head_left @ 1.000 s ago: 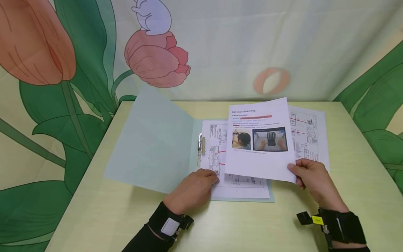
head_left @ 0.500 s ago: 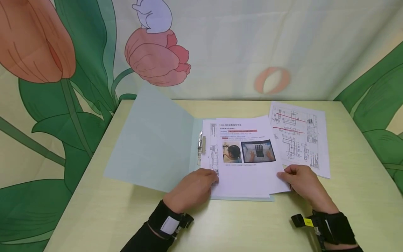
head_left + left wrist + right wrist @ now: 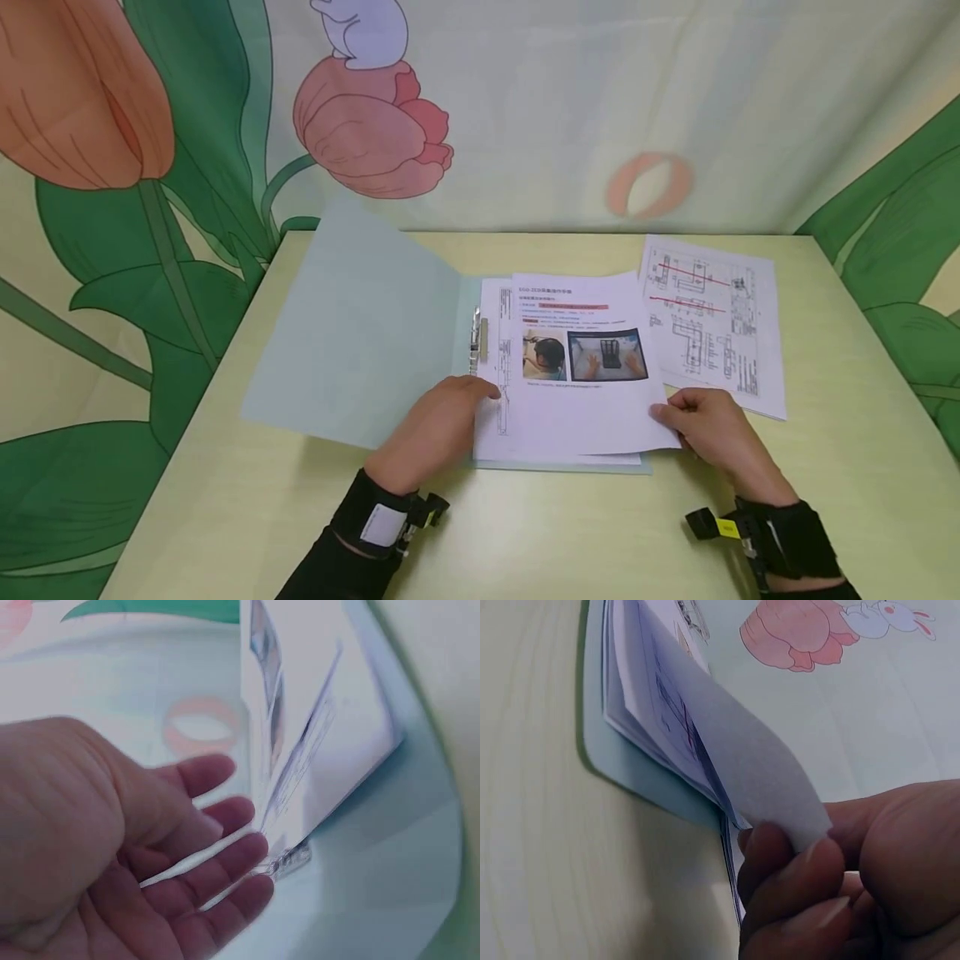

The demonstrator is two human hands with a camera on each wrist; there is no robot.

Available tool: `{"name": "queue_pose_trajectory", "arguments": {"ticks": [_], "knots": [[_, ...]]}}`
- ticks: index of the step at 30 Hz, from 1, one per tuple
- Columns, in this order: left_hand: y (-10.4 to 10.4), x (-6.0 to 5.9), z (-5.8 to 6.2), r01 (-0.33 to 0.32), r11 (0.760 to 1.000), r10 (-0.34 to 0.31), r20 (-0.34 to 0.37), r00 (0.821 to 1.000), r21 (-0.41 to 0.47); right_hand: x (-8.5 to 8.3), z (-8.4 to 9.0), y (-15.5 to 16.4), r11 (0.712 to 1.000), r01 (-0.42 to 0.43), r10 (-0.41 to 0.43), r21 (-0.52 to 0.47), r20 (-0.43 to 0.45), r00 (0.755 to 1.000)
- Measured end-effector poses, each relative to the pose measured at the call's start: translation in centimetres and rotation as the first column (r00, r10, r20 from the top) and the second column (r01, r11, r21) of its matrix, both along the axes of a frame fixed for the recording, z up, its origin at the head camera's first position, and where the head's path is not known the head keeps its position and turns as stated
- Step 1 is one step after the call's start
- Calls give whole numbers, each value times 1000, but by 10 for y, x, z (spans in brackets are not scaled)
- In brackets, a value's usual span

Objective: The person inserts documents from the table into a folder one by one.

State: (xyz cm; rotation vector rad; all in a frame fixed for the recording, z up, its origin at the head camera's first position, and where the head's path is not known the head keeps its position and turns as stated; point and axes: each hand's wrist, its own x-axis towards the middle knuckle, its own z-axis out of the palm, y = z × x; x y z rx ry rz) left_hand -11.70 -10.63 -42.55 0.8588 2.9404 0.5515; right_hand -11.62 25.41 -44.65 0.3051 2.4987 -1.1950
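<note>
A light blue folder (image 3: 352,333) lies open on the table, its left cover tilted up. A metal clip (image 3: 477,337) sits at its spine, with a stack of white sheets beside it. The top sheet (image 3: 592,400), printed with two photos, lies slightly askew on the stack. My right hand (image 3: 701,421) pinches that sheet's lower right corner; in the right wrist view the thumb and fingers (image 3: 795,877) hold the curled sheet (image 3: 727,742). My left hand (image 3: 438,421) hovers by the stack's left edge. Its fingers (image 3: 232,851) are spread and straight, tips near the clip (image 3: 289,859).
A separate sheet with line drawings (image 3: 712,325) lies flat to the right of the folder. The pale yellow-green table (image 3: 225,500) is backed by a cloth with tulips and leaves (image 3: 375,125). Both wrists wear black bands.
My right hand has lowered the photo sheet from mid-air onto the stack in the folder and slid it left. My left hand has shifted a little left, toward the clip.
</note>
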Motion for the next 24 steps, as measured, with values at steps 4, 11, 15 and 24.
{"name": "queue_pose_trajectory", "arguments": {"ticks": [4, 11, 15, 24], "knots": [[-4, -1, 3, -50, 999, 50, 33, 998, 18, 2, -1, -7, 1000, -1, 1, -7, -12, 1000], [-3, 1, -3, -89, 996, 89, 50, 995, -9, 4, -2, -18, 999, -15, 15, -28, -20, 1000], [-2, 2, -3, -107, 994, 107, 31, 994, -17, 6, -3, -24, 1000, -20, 20, -22, -18, 1000], [-2, 1, -3, -120, 993, 121, 75, 990, -16, 8, -5, -34, 1000, -21, 20, -14, -31, 999]]}}
